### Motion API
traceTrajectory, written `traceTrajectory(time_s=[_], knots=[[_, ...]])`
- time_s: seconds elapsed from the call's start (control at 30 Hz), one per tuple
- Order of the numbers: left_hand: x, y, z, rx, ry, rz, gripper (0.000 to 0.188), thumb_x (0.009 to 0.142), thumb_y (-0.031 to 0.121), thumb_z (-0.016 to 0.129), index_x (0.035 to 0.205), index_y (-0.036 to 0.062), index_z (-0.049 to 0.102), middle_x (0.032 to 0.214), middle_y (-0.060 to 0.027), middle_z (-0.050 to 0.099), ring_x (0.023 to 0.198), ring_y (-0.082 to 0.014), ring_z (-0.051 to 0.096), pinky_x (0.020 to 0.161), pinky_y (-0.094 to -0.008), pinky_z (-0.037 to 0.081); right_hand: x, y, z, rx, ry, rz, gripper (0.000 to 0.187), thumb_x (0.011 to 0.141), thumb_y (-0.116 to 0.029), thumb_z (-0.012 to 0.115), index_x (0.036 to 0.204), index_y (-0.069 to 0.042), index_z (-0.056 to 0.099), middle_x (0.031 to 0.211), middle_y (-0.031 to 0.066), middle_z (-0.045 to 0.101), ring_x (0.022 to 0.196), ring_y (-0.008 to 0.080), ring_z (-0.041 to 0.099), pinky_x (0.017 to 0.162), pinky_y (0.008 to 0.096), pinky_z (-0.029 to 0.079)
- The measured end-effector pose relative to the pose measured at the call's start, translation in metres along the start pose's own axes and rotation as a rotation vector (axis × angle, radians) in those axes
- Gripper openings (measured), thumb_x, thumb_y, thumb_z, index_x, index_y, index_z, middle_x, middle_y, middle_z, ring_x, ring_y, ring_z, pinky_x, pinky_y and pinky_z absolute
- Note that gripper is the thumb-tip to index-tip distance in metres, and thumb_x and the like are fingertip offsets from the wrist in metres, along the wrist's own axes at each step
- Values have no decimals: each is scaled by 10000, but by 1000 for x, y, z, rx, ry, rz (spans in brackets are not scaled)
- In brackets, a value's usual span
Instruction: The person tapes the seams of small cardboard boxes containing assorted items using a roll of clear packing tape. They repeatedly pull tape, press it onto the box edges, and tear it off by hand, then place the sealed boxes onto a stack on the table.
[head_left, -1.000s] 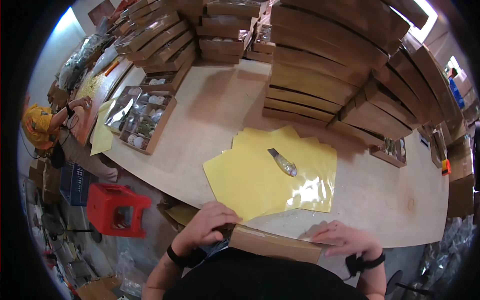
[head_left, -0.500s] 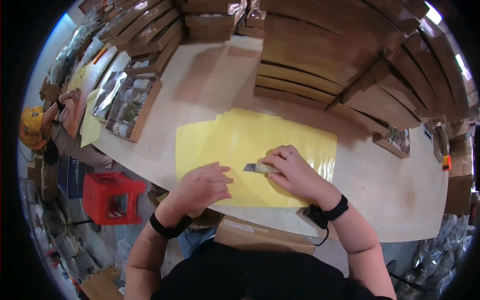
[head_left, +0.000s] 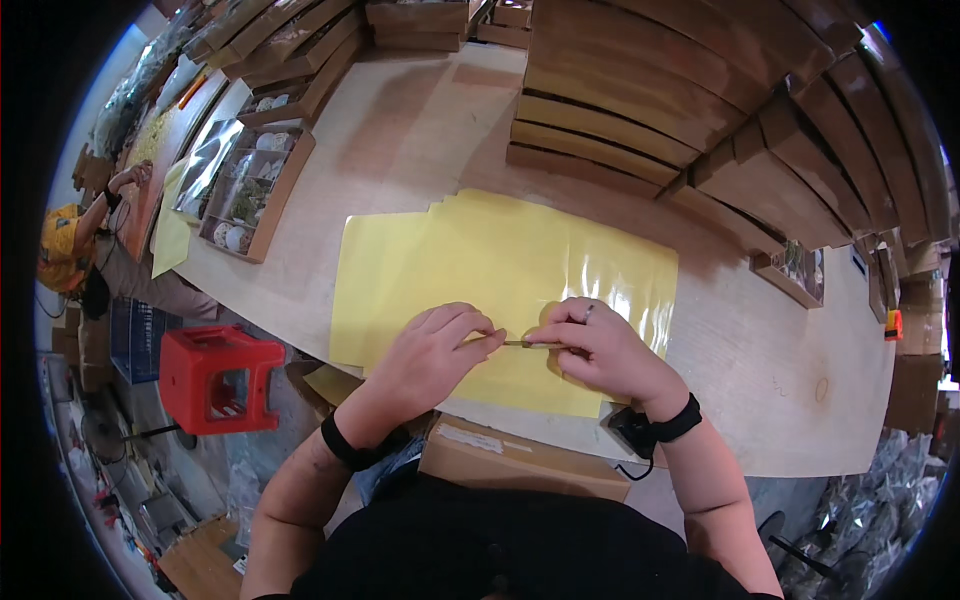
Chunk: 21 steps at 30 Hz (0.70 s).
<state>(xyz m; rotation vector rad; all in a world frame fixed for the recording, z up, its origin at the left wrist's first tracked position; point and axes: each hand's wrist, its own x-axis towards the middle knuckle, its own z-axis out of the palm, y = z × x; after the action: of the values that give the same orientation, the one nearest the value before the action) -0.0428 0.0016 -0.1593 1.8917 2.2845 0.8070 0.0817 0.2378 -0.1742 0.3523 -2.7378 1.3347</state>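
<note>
Between my two hands is a short, flat metal blade [head_left: 516, 344] with a wrapped, pale grip, now turned nearly edge-on. My right hand [head_left: 615, 355] is closed round the grip end, which its fingers mostly cover. The thumb and forefinger of my left hand [head_left: 430, 355] pinch together at the blade's other end. Beneath both hands lie glossy yellow sheets [head_left: 440, 260], overlapping unevenly, on the pale wooden table.
Stacked brown cartons [head_left: 640, 80] rise at the back and right. A compartmented box [head_left: 285, 185] of small items stands at the left. Below it are a red stool [head_left: 185, 385] and a blue crate [head_left: 140, 335]. Another person's hand [head_left: 130, 177] is at the far left.
My left hand has moved right and closed from spread fingers into a pinch at the blade's end. The blade has turned from flat to edge-on. The view has shifted slightly.
</note>
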Motion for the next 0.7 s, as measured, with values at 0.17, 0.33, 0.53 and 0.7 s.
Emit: traceTrajectory(time_s=[0.17, 0.33, 0.53, 0.7], knots=[[-4, 1, 1, -80, -20, -11, 185, 829, 91, 581, 991, 28, 647, 1013, -105, 618, 1042, -294, 600, 896, -395, 486, 3, -6, -7, 83, -34, 76, 301, 839, -57, 613, 1119, -95, 715, 936, 86, 632, 875, 259, 582, 804, 352, 479], [-3, 5, -5, -192, -37, -83, 70, 871, 96, 620, 899, 36, 597, 1046, -130, 633, 1053, -337, 610, 887, -405, 495, -4, 2, -2, 302, 127, 212, 260, 890, -80, 600, 1126, -71, 709, 922, 68, 628, 844, 206, 577, 782, 308, 466], [-13, 5, -12, -492, 88, -294, 237, 933, 116, 614, 1129, 36, 508, 1177, -135, 635, 1010, -328, 646, 816, -388, 530, -6, 4, -2, 339, 257, 319, 221, 924, -60, 578, 1102, -49, 709, 938, 55, 631, 872, 161, 572, 776, 274, 457], [2, 8, -14, -349, -24, -365, 686, 917, 87, 653, 1450, 35, 225, 1268, -143, 624, 1040, -267, 665, 827, -368, 548, -5, 10, 4, 279, 274, 220, 232, 894, -68, 599, 1091, -64, 721, 894, 67, 631, 801, 172, 582, 712, 278, 471]])
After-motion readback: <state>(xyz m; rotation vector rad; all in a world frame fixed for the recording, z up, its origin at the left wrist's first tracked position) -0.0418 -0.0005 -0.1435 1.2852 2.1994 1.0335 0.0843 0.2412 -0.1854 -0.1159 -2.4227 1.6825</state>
